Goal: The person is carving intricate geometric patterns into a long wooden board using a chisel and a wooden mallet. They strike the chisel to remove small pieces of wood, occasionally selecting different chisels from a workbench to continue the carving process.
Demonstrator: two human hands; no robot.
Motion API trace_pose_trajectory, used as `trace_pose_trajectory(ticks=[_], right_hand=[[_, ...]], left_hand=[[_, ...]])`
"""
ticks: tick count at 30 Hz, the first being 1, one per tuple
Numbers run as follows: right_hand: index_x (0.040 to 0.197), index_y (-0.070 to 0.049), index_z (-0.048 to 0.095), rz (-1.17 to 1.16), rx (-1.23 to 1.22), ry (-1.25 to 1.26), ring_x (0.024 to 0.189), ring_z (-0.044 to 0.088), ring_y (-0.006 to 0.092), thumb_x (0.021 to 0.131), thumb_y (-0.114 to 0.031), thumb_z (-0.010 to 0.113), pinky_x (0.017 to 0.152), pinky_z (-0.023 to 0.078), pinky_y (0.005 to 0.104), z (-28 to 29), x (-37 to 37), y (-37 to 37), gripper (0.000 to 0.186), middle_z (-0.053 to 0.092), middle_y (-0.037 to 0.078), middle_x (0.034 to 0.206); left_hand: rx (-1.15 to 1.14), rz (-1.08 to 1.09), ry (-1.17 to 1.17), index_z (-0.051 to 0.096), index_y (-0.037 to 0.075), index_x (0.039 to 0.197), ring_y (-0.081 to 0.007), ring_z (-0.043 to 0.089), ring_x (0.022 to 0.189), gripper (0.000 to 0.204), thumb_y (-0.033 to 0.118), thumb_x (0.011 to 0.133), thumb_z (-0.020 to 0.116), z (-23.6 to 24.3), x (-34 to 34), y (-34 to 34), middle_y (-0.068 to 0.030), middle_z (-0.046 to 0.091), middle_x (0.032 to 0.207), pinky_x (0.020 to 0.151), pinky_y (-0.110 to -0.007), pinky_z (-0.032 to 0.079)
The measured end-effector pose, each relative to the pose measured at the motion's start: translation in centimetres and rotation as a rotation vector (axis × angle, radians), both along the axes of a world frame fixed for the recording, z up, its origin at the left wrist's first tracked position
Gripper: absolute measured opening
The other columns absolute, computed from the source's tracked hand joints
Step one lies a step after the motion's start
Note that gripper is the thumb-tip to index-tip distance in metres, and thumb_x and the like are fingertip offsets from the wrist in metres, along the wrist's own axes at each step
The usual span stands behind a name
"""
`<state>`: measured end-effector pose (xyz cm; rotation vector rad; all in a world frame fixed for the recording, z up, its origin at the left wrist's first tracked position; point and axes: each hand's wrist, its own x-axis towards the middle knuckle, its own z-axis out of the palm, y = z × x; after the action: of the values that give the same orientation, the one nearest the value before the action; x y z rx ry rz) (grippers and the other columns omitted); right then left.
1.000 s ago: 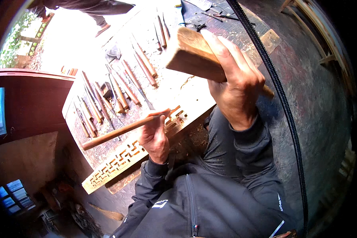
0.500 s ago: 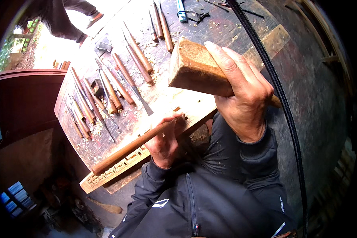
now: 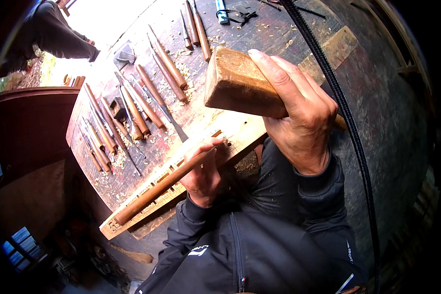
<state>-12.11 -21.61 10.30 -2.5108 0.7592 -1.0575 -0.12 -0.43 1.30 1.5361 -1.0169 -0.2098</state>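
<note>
Carved wooden board (image 3: pixel 240 131), one of it, lies slantwise along the near edge of the bench (image 3: pixel 274 51), with slots cut toward its left end and two round holes in its right part. One long wooden-handled tool (image 3: pixel 161 187) slants over it; the left hand (image 3: pixel 203 179) is closed around the tool's right end, and I cannot tell whether its tip meets the wood. One mallet (image 3: pixel 245 85) is in the right hand (image 3: pixel 301 117) — fingers wrapped about it, fingertips along the block's top — raised over the bench, well apart from the tool's butt. Three slim tools (image 3: pixel 193 29) lie toward the far edge, two more (image 3: pixel 174 66) to their left; the cluster (image 3: pixel 134 110) farther left overlaps too much for a sure count. Wood chips (image 3: pixel 183 68) lie among them. Open room spreads across the bench's right part, beyond the mallet.
</note>
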Motion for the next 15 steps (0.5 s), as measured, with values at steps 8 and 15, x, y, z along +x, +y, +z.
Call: trace_pose_trajectory(ticks=[8,15], right_hand=[[0.147,-0.011,0.075,0.001,-0.004,-0.006,0.119,0.081,0.0371,0.077,0.005,0.090,0.100,0.065,0.0425,0.01,-0.15,0.05,0.074,0.081,0.015,0.133],[0.147,-0.012,0.074,0.007,-0.005,0.007,0.118,0.081,0.0374,0.078,0.005,0.090,0.099,0.065,0.0430,-0.35,-0.16,-0.10,0.073,0.081,0.016,0.132]], left_hand=[[-0.050,0.049,0.080,0.061,-0.001,0.129,-0.0294,0.078,0.113,0.025,-0.016,0.109,0.060,-0.35,-0.20,0.60,-0.0206,0.078,0.118,0.106,-0.045,0.060],[0.041,-0.001,0.024,0.061,-0.001,0.131,-0.0299,0.078,0.116,0.026,-0.016,0.110,0.059,-0.31,0.16,0.51,-0.0206,0.078,0.119,0.109,-0.046,0.059]])
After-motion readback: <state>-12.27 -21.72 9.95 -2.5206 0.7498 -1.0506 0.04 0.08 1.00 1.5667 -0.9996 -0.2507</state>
